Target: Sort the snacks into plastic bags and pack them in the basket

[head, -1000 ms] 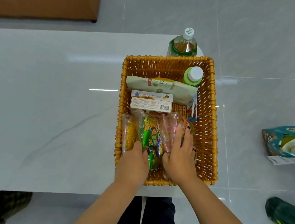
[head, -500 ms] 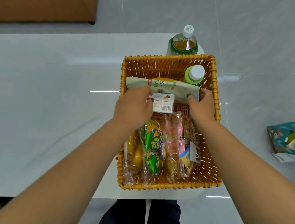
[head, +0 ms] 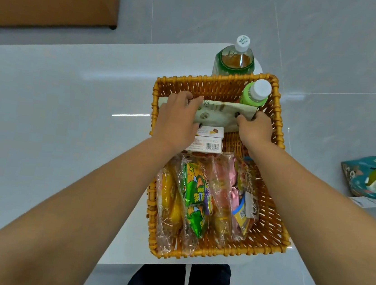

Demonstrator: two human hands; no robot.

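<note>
Little print could be made out, and none of it could be read as words. Inside the woven orange wicker basket (head: 277, 120), a black barcode with a row of digits too small to read stood on the side of the white rectangular cardboard box (head: 208, 144) lying near the basket's middle. The pale cream flat snack pouch (head: 221, 115) at the far end of the basket bore a round emblem and lines of small print, all blurred. The green foil snack packet (head: 196, 190) in the near half of the basket carried large yellow characters, not legible. The white cap of the clear plastic tea bottle (head: 236, 58) just beyond the basket showed faint marks.
</note>
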